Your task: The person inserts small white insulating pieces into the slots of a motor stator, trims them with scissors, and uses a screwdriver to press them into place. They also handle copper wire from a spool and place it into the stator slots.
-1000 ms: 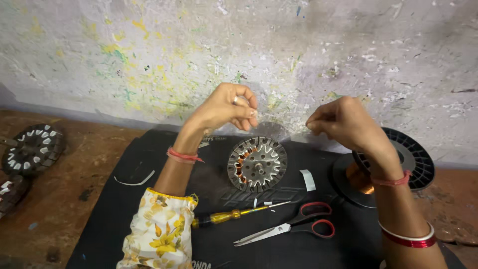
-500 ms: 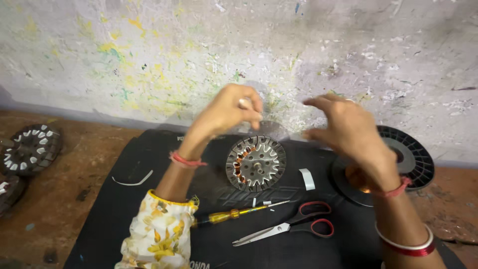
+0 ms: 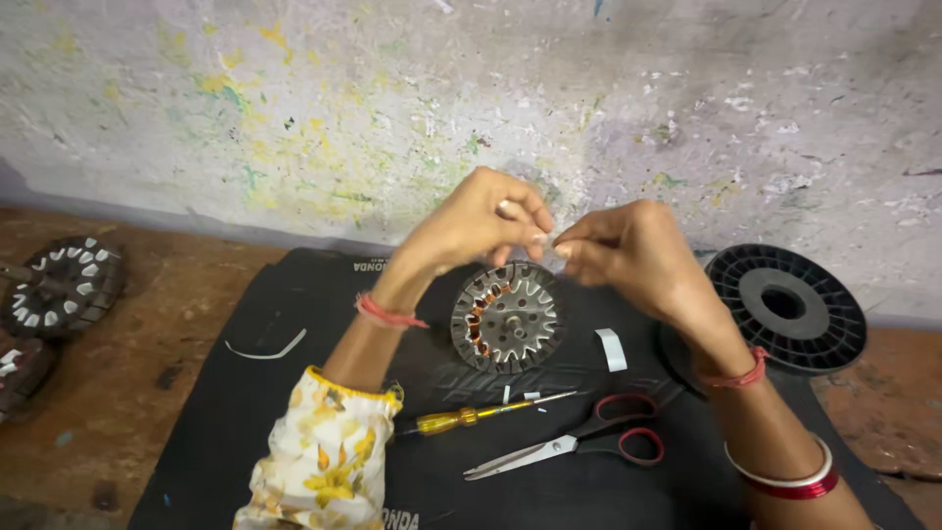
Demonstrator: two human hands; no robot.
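Both hands, left hand (image 3: 476,224) and right hand (image 3: 628,250), pinch something tiny, maybe thin wire, above the round metal stator (image 3: 508,317). Pulling hard could snap it.

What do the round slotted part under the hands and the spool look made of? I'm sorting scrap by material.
The stator looks like bare grey metal with a dull sheen; orange-brown turns in some slots suggest copper wire. The spool looks like matt black moulded plastic, judging by its ribbed flange, though paint cannot be excluded.
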